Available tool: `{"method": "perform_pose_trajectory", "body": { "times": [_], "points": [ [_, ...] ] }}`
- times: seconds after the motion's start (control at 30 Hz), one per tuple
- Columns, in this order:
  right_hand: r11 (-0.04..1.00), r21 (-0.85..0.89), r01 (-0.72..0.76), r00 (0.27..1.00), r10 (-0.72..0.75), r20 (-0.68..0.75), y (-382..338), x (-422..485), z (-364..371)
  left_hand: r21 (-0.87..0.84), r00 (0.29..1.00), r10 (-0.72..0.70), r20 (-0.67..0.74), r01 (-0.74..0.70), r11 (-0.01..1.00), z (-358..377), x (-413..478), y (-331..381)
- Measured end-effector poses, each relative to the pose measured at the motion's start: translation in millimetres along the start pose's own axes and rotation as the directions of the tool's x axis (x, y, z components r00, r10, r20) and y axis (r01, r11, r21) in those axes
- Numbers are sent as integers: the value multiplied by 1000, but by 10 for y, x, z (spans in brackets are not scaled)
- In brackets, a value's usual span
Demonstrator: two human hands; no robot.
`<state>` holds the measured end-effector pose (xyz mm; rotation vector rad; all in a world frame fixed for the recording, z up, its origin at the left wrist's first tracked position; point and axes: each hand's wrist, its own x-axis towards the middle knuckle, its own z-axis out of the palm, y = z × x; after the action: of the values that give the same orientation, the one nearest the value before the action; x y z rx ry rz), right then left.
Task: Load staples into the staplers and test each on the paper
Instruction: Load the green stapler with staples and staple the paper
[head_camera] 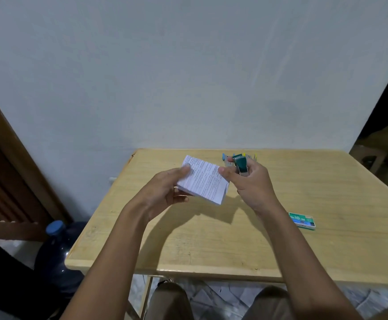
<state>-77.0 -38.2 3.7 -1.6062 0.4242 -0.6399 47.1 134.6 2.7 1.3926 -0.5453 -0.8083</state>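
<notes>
Left hand [163, 190] grips folded printed paper [203, 180], long axis tilted from near-left to far-right above the table [211, 239]. Right hand [249, 181] grasps a teal stapler [241, 166], pointing away, beside the paper's right edge. Staple box [302, 221] lies right.

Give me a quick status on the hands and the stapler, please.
Left hand holds folded paper. Right hand grips green stapler at its edge. Nothing in the way.
</notes>
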Motion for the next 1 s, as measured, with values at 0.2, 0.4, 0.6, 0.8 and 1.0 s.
{"method": "perform_pose_trajectory", "body": {
  "times": [0.2,0.4,0.6,0.8,1.0],
  "points": [
    [996,-8,-84,989,84,118,43,-123,37,39,977,136,-163,-131,991,55,24,-26],
    [991,53,-119,990,115,76,36,-198,96,-187,977,56,-204,-95,978,224,5,-148],
    [985,96,-140,990,138,30,49,-228,133,-380,971,11,-238,-104,919,370,-2,-266],
    [975,143,-173,984,178,-25,89,-250,187,-439,977,15,-215,-110,892,506,-20,-328],
    [985,98,-145,989,146,-7,62,-299,183,-300,954,63,-292,-154,941,557,-16,-380]
  ]
}}
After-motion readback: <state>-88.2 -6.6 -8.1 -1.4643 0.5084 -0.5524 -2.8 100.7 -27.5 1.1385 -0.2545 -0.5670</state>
